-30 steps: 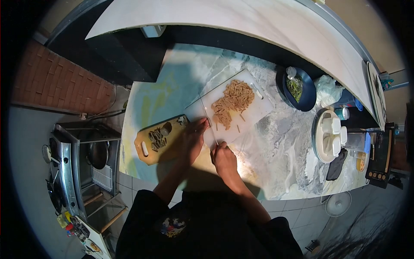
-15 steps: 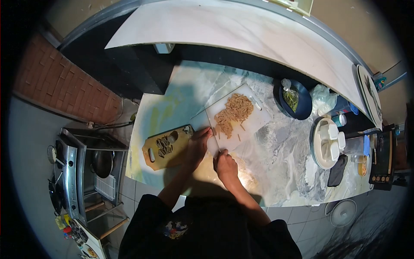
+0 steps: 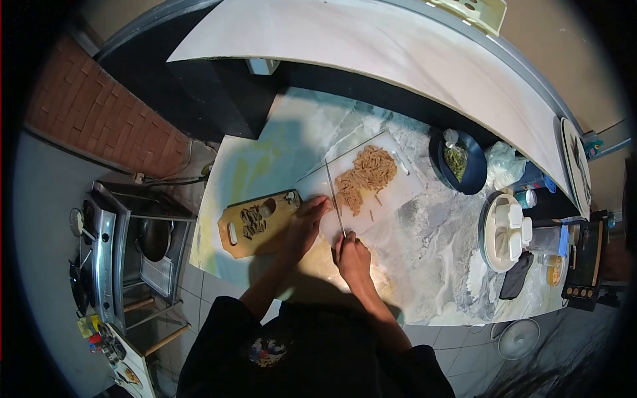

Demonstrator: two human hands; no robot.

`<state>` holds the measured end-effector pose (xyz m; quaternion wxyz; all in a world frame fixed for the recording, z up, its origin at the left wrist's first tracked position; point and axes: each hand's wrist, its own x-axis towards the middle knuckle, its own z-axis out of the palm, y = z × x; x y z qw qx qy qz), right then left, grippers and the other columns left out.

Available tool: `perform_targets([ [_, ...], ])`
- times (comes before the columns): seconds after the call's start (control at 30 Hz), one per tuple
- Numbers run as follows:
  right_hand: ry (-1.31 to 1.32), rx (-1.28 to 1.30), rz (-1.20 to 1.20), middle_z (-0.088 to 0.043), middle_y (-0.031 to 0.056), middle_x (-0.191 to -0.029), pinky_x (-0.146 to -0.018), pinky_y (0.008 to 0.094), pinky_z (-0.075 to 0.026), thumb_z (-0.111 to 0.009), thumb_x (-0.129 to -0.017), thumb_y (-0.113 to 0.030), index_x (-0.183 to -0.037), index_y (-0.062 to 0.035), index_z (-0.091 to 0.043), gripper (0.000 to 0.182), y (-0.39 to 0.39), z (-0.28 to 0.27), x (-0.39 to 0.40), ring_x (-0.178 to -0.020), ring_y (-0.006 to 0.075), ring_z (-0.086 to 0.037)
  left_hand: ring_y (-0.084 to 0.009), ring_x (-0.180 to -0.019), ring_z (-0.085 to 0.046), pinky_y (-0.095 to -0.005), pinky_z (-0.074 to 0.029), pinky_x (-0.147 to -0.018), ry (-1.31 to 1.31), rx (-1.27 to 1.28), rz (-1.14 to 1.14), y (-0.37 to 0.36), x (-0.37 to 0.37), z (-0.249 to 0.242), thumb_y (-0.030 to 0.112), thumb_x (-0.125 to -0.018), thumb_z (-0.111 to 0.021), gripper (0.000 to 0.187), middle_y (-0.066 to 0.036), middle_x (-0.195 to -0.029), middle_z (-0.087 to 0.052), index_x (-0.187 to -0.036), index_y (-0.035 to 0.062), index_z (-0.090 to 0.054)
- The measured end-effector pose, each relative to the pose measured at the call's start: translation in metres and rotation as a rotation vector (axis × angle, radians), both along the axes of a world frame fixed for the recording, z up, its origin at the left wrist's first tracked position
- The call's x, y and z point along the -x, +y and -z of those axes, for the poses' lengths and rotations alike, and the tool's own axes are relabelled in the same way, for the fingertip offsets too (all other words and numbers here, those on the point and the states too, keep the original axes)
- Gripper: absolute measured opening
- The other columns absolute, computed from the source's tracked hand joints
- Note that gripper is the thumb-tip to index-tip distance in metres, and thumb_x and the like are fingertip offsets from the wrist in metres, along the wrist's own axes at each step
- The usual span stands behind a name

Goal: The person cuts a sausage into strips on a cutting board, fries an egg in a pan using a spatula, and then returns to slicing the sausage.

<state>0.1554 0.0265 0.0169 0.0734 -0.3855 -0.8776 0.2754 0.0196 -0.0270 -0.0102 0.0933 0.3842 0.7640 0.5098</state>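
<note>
My right hand (image 3: pixel 353 257) is closed round the handle of a long knife (image 3: pixel 334 198), whose blade points away from me over the white cutting board (image 3: pixel 393 192). Just left of the blade, my left hand (image 3: pixel 310 215) has its fingers drawn together at the board's left edge; what they hold is too small to make out. Light brown strips (image 3: pixel 368 174) lie heaped on the board, right of the knife. On the left, a wooden board (image 3: pixel 247 247) carries dark sliced pieces (image 3: pixel 253 222) and a small brownish item (image 3: pixel 267 207).
A dark blue bowl (image 3: pixel 475 174) with a bag of greens (image 3: pixel 455 159) stands at the back right. Nearer are a plate with white cups (image 3: pixel 491 245), a plastic container (image 3: pixel 545 240) and a dark cloth (image 3: pixel 516 276). A stove (image 3: pixel 105 265) stands left of the counter.
The view has shifted slightly, so the counter's contents appear displaced. The knife blade looks a little more upright in view. Both hands keep nearly the same places beside it.
</note>
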Motion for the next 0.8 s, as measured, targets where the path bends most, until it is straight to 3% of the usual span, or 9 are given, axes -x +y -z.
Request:
perform_targets([
  [0.1, -0.019, 0.015, -0.001, -0.060, 0.0230, -0.069, -0.055, 0.0460, -0.051, -0.049, -0.091, -0.019, -0.087, 0.0020, -0.052, 0.022, -0.002, 0.003, 0.000, -0.062, 0.0392, -0.062, -0.0280, -0.091, -0.065, -0.0330, -0.053, -0.080, -0.005, -0.026, 0.041, -0.001, 0.002, -0.003, 0.001, -0.084, -0.061, 0.022, -0.013, -0.103, -0.065, -0.105, 0.0046, -0.066],
  [0.17, -0.051, 0.024, 0.002, -0.060, 0.0229, -0.069, -0.055, 0.0459, -0.051, -0.049, -0.092, -0.019, -0.087, 0.0020, -0.052, 0.022, -0.003, 0.002, 0.000, -0.063, 0.0390, -0.062, -0.0272, -0.091, -0.065, -0.0331, -0.054, -0.079, 0.257, 0.031, 0.034, -0.003, 0.004, 0.000, -0.001, -0.084, -0.061, 0.022, -0.013, -0.103, -0.065, -0.105, 0.0051, -0.067],
  [0.63, -0.087, -0.041, 0.022, -0.060, 0.0193, -0.064, -0.050, 0.0435, -0.051, -0.050, -0.092, -0.019, -0.086, 0.0010, -0.052, 0.021, -0.011, 0.010, 0.004, -0.057, 0.0353, -0.062, -0.0291, -0.091, -0.064, -0.0355, -0.054, -0.077, 0.305, -0.004, 0.059, -0.003, 0.008, -0.001, -0.002, -0.083, -0.061, 0.025, -0.014, -0.101, -0.066, -0.106, 0.0065, -0.066],
  [0.73, -0.009, -0.088, 0.024, -0.060, 0.0217, -0.059, -0.046, 0.0469, -0.049, -0.049, -0.092, -0.021, -0.086, 0.0009, -0.051, 0.022, -0.013, 0.013, 0.005, -0.051, 0.0391, -0.060, -0.0292, -0.091, -0.064, -0.0356, -0.054, -0.077, 0.327, -0.010, 0.061, -0.004, 0.008, -0.003, -0.002, -0.083, -0.060, 0.024, -0.014, -0.101, -0.065, -0.105, 0.0062, -0.065],
  [0.8, -0.088, -0.112, 0.020, -0.059, 0.0174, -0.061, -0.047, 0.0419, -0.051, -0.052, -0.091, -0.019, -0.080, -0.0012, -0.050, 0.021, -0.014, 0.011, 0.006, -0.055, 0.0337, -0.062, -0.0292, -0.090, -0.064, -0.0356, -0.054, -0.076, 0.325, -0.012, 0.059, -0.004, 0.006, -0.003, -0.001, -0.083, -0.061, 0.023, -0.014, -0.101, -0.065, -0.104, 0.0060, -0.065],
])
